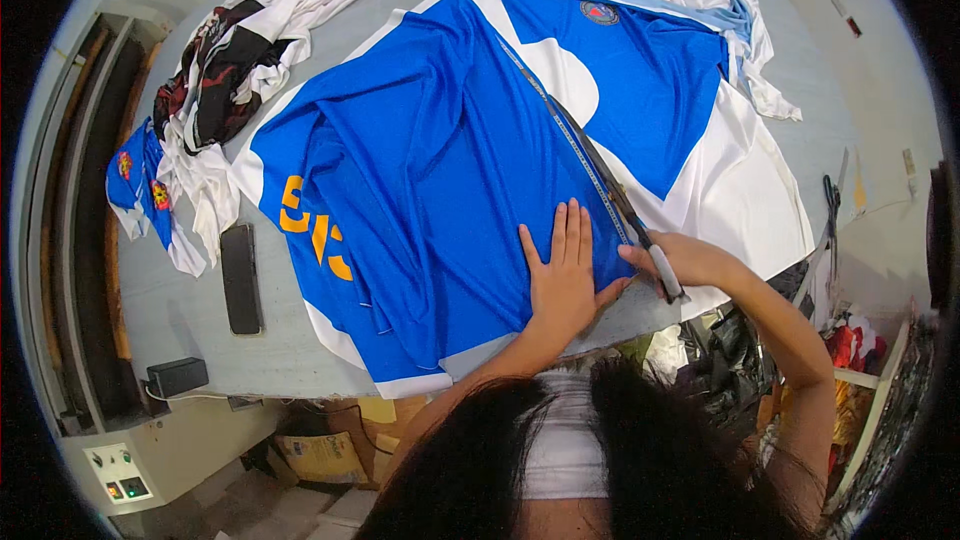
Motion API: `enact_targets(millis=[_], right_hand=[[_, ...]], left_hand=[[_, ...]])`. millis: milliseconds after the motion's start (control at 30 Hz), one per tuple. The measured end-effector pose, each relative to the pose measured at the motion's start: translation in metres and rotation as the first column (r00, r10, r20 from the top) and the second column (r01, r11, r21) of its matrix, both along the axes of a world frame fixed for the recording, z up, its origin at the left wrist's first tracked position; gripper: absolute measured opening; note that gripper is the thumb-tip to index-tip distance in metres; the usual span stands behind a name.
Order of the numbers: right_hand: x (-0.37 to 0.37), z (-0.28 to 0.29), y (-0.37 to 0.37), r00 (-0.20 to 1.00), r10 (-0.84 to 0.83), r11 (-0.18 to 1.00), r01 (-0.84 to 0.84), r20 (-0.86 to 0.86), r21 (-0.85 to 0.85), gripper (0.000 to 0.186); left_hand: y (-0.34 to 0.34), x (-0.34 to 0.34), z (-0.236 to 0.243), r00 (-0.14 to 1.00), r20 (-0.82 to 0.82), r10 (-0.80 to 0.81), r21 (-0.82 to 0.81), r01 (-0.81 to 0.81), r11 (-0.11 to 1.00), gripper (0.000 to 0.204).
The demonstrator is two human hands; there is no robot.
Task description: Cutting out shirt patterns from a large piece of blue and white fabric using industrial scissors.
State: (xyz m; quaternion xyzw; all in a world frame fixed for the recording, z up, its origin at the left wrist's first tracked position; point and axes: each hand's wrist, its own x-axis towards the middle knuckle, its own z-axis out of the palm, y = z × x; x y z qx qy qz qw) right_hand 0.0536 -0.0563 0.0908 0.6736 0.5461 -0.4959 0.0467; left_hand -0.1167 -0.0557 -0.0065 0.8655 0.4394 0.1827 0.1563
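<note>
My left hand (pixel 562 275) lies flat with fingers spread on a blue printed fabric panel (pixel 420 140) with yellow lettering and white edges. Beside it, my right hand (pixel 695 262) is closed round a long dark tool with a grey handle (pixel 664 272); whether it is a pair of shears I cannot tell. The tool slants away over the cloth. A narrow marked strip (pixel 572 145), like a ruler or tape, runs along its left side, its near end by my right thumb. Right of these lies a second blue piece (pixel 640 80) with a round badge and white areas.
Crumpled white and dark cloth (pixel 235 70) lies at the table's left, above a black phone (pixel 240 280). A small black box (pixel 177 377) with a cable sits at the near left corner. More white cloth (pixel 765 60) is at the far right, black-handled scissors (pixel 831 195) at the right edge.
</note>
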Motion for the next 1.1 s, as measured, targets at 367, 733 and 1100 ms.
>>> enact_targets(millis=[367, 733, 1100], right_hand=[[-0.003, -0.024, 0.008, 0.988, -0.017, 0.986, -0.008, 0.152, 0.165, 0.067], [-0.01, -0.009, 0.059, 1.0, -0.003, 1.0, 0.003, 0.022, -0.031, 0.065], [0.002, -0.026, 0.065, 0.998, 0.035, 0.995, -0.04, 0.06, 0.088, 0.071]], left_hand=[[-0.001, 0.001, 0.002, 1.0, -0.029, -0.002, 0.0, 0.002, 1.0, 0.096], [-0.004, 0.003, -0.007, 1.0, 0.004, -0.004, -0.008, 0.004, 1.0, 0.097], [-0.005, 0.001, 0.005, 0.999, -0.04, -0.007, -0.068, 0.004, 0.998, 0.096]])
